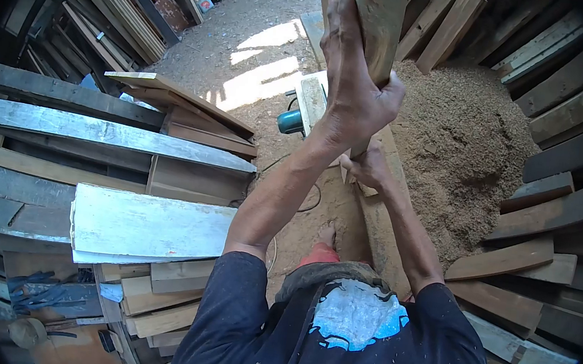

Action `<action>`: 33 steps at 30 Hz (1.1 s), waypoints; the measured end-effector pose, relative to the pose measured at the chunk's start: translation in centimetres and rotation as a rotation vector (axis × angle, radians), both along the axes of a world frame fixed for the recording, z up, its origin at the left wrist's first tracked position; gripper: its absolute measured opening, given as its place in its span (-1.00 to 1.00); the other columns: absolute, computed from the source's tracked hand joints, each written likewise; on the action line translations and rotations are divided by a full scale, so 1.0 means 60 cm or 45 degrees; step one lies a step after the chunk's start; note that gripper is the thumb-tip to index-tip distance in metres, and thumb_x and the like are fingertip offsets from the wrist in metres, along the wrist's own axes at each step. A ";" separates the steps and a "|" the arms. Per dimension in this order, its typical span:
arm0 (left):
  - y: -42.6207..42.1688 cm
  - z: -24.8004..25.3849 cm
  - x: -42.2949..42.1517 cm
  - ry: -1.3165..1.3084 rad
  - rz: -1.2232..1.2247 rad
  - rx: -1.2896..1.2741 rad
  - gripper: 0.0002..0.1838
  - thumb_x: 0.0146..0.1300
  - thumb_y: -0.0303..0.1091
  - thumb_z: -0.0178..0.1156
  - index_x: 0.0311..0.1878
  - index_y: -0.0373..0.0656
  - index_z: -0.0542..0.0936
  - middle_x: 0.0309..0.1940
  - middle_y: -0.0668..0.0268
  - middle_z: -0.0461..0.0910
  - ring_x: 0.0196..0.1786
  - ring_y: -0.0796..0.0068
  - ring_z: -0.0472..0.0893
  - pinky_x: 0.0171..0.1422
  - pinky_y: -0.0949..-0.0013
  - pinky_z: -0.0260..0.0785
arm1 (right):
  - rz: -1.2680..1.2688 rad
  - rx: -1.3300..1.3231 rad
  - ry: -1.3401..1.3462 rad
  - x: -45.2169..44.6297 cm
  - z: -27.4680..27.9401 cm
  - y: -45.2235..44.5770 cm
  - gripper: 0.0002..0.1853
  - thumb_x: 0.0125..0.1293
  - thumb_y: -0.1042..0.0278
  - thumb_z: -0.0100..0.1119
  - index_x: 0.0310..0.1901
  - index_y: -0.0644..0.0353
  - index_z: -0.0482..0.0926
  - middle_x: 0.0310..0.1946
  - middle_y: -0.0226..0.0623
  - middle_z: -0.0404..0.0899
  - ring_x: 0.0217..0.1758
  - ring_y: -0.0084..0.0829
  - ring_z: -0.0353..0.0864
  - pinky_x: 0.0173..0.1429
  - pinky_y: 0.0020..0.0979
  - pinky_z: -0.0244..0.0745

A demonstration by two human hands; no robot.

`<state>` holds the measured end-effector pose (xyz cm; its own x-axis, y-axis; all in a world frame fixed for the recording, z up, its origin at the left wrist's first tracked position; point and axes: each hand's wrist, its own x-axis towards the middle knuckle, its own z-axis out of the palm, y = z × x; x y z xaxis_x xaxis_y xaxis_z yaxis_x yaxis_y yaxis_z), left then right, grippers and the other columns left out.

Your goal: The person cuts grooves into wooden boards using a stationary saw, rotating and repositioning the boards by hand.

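Observation:
A long wooden board (379, 21) rises in front of me, its upper end passing out of the top of the view. My left hand (352, 78) is closed on it, fingers over the left edge and thumb on the right. Lower down, my right hand (371, 168) grips the board near its bottom end; some of its fingers are hidden. Just left of the board is a green power tool (289, 121) beside a narrow pale board (311, 99). A dark cable runs on the ground below it.
Sawdust (459, 143) is heaped to the right, bordered by many leaning planks (560, 196). Stacked timber fills the left, including a wide whitish board (148, 227). My bare foot (328, 234) is on the dusty ground beside a long beam (380, 227).

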<state>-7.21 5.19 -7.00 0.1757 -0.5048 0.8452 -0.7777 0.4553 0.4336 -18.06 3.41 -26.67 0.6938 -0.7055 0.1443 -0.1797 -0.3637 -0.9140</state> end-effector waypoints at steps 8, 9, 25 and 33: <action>0.008 0.136 -0.010 0.246 -0.076 0.035 0.21 0.05 -0.65 0.23 0.70 -0.13 -0.26 0.35 -0.06 0.32 0.23 0.25 0.55 0.19 0.26 0.57 | -0.054 0.051 -0.139 0.013 0.017 0.017 -0.44 0.14 0.41 0.44 0.19 0.27 0.49 -0.13 -0.07 0.68 -0.05 -0.24 0.71 0.09 -0.21 0.61; 0.017 0.136 -0.013 0.324 -0.170 0.105 0.21 0.05 -0.67 0.22 0.71 -0.11 -0.26 0.32 -0.04 0.35 0.19 0.27 0.57 0.13 0.31 0.58 | -0.089 0.073 -0.170 0.020 0.022 0.023 -0.45 0.15 0.40 0.44 0.18 0.26 0.49 -0.14 -0.07 0.67 -0.06 -0.24 0.70 0.07 -0.21 0.61; 0.008 0.112 0.000 0.385 -0.300 0.077 0.26 0.02 -0.73 0.17 0.71 0.00 -0.34 0.20 0.02 0.50 0.12 0.27 0.65 0.00 0.34 0.63 | -0.109 0.000 -0.201 0.054 -0.055 -0.009 -0.48 0.08 0.38 0.35 0.10 0.28 0.47 -0.22 -0.05 0.61 -0.15 -0.12 0.70 -0.02 -0.16 0.60; 0.003 0.094 -0.012 0.223 -0.403 -0.112 0.26 0.00 -0.73 0.16 0.71 -0.02 -0.33 0.37 -0.04 0.37 0.31 0.16 0.55 0.26 0.21 0.50 | -0.121 0.044 -0.220 0.043 -0.056 0.001 -0.53 0.07 0.40 0.35 0.03 0.28 0.47 -0.37 -0.11 0.59 -0.33 -0.18 0.64 -0.18 -0.17 0.56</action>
<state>-7.96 5.37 -1.34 0.1681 -0.4843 0.8586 -0.5096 0.7028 0.4963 -15.49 3.49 -30.01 0.5907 -0.7734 0.2300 -0.0512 -0.3204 -0.9459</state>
